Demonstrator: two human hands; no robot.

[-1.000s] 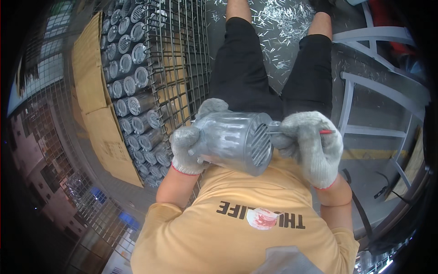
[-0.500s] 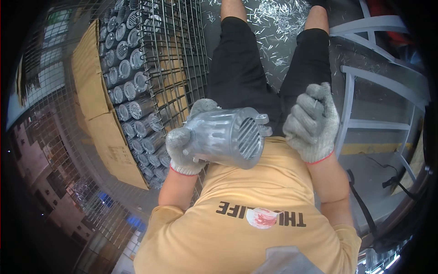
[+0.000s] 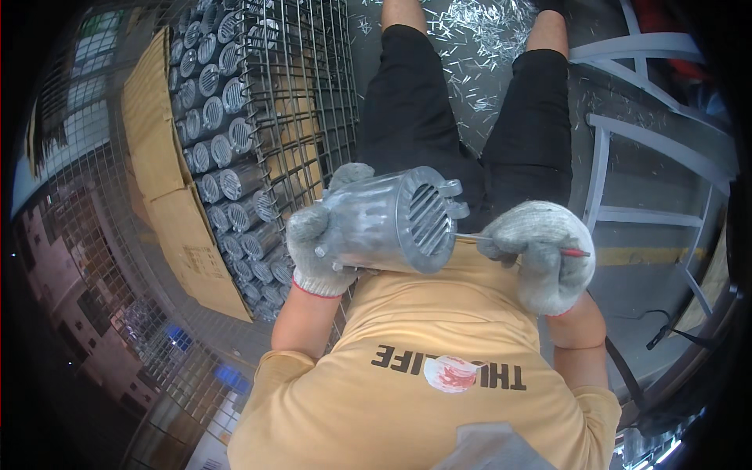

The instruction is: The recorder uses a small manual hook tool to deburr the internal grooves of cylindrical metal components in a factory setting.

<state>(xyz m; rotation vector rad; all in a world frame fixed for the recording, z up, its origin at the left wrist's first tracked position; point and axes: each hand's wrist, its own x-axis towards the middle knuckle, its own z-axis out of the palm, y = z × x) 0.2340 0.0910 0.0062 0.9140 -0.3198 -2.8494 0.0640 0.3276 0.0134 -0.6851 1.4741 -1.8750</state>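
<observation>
My left hand (image 3: 307, 232), in a grey-white knit glove, grips a grey metal cylinder (image 3: 364, 223) from behind and below. The cylinder lies tilted, its round slotted end face turned to the right, with two small lugs on the rim. In my right hand (image 3: 540, 254), gloved the same way, is a thin metal-shafted tool (image 3: 474, 236) with a red end sticking out past the fingers. Its shaft points left, with the tip at or close to the rim of the slotted face; whether it touches cannot be made out.
To the left, a wire-mesh cage (image 3: 286, 102) holds stacks of similar slotted cylinders (image 3: 221, 149), with a cardboard sheet (image 3: 168, 188) along them. Many thin shiny slivers (image 3: 486, 35) are scattered on the floor between my feet. A grey metal frame (image 3: 650, 211) stands at right.
My right hand has turned over and come down, bringing the thin tool into sight beside the slotted face. The cylinder has shifted slightly upward and tilted a little in my left hand.
</observation>
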